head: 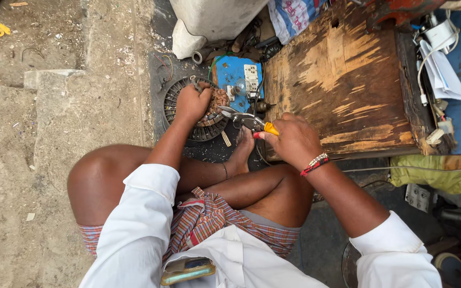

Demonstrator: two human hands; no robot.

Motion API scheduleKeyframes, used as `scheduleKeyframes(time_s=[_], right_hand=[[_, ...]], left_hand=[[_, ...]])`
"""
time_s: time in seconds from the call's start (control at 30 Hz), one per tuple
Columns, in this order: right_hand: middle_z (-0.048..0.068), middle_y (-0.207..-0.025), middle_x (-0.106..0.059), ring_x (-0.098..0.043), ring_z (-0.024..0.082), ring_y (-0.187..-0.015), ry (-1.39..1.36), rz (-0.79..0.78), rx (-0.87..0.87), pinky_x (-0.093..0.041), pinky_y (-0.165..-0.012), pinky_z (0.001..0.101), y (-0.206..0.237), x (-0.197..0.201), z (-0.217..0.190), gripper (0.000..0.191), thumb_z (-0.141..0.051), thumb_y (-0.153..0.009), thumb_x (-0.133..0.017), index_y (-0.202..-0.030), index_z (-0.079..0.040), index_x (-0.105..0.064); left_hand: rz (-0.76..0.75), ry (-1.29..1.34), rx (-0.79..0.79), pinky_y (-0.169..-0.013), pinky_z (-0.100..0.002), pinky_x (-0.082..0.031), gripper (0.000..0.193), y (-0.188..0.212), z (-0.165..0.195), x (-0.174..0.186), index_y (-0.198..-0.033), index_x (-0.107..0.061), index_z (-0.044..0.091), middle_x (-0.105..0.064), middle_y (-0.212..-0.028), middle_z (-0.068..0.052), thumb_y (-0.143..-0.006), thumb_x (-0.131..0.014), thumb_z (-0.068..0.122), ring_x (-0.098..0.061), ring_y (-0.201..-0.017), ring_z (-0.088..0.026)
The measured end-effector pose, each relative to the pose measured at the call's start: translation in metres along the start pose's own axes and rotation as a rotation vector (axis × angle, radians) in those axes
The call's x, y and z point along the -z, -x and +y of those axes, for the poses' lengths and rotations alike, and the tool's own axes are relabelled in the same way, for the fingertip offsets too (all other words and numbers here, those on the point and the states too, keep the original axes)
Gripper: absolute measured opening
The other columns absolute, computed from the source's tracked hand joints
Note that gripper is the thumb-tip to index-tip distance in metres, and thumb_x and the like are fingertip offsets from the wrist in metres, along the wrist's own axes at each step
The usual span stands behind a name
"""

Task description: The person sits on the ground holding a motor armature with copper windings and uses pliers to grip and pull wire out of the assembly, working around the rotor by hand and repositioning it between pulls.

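I sit on the ground over a round, dark, slotted motor stator [180, 101] with brown copper windings [219, 100] at its middle. My left hand [192, 102] rests on top of it and grips its upper part. My right hand [293, 140] holds metal cutting pliers [244, 119] with a yellow and red handle; their jaws point left toward the windings. My bare foot [243, 149] lies just below the pliers.
A worn wooden board [342, 80] lies right of the stator. A blue panel with a white socket [241, 74] sits behind it. A white sack [209, 21] stands at the top; cables and papers [441, 69] clutter the right edge. Bare concrete [44, 106] lies to the left.
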State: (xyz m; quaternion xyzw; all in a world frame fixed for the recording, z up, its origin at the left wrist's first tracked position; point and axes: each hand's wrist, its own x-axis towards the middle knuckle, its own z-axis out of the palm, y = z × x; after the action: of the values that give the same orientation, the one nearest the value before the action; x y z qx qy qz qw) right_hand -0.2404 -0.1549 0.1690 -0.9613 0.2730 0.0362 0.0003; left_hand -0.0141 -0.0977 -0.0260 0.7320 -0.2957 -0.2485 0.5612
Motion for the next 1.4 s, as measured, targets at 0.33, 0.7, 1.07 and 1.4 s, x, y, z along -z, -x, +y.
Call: scheduleKeyframes(time_s=[0.33, 0.7, 1.07, 1.4], right_hand=[[0.016, -0.087, -0.073, -0.070, 0.040, -0.083, 0.139, -0.362, -0.104, -0.054, -0.072, 0.0526, -0.024, 0.010, 0.003, 0.045, -0.059, -0.089, -0.069, -0.096, -0.015, -0.077], [0.009, -0.078, -0.072, -0.070, 0.015, -0.057, -0.486, -0.788, -0.399, -0.056, -0.055, 0.0338, -0.055, 0.003, -0.002, 0.029, -0.027, -0.086, -0.076, -0.093, 0.000, -0.068], [0.012, -0.074, -0.073, -0.074, 0.025, -0.071, -0.053, -0.712, -0.202, -0.056, -0.070, 0.0415, -0.063, 0.014, -0.015, 0.030, -0.034, -0.081, -0.074, -0.092, -0.007, -0.073], [0.009, -0.085, -0.068, -0.067, 0.022, -0.077, -0.333, -0.692, -0.172, -0.052, -0.067, 0.0393, -0.051, 0.002, -0.005, 0.033, -0.035, -0.087, -0.074, -0.103, -0.006, -0.066]], left_hand=[[0.068, -0.016, -0.044, -0.089, -0.049, -0.054, 0.034, 0.012, 0.011, 0.011, -0.101, -0.080, 0.007, -0.073, -0.095, -0.024, -0.086, -0.061, 0.031, -0.070, -0.093, -0.042], [0.048, -0.186, 0.051, -0.077, -0.057, -0.052, 0.080, 0.014, 0.017, 0.012, -0.085, -0.068, -0.009, -0.068, -0.083, -0.030, -0.100, -0.045, 0.066, -0.067, -0.085, -0.046], [0.089, -0.065, 0.015, -0.076, -0.059, -0.050, 0.079, 0.017, 0.027, 0.012, -0.083, -0.069, -0.006, -0.069, -0.085, -0.030, -0.098, -0.042, 0.066, -0.066, -0.085, -0.051], [0.109, -0.073, 0.135, -0.076, -0.057, -0.052, 0.087, 0.014, 0.024, 0.011, -0.084, -0.068, -0.012, -0.067, -0.082, -0.033, -0.100, -0.041, 0.069, -0.067, -0.082, -0.050]])
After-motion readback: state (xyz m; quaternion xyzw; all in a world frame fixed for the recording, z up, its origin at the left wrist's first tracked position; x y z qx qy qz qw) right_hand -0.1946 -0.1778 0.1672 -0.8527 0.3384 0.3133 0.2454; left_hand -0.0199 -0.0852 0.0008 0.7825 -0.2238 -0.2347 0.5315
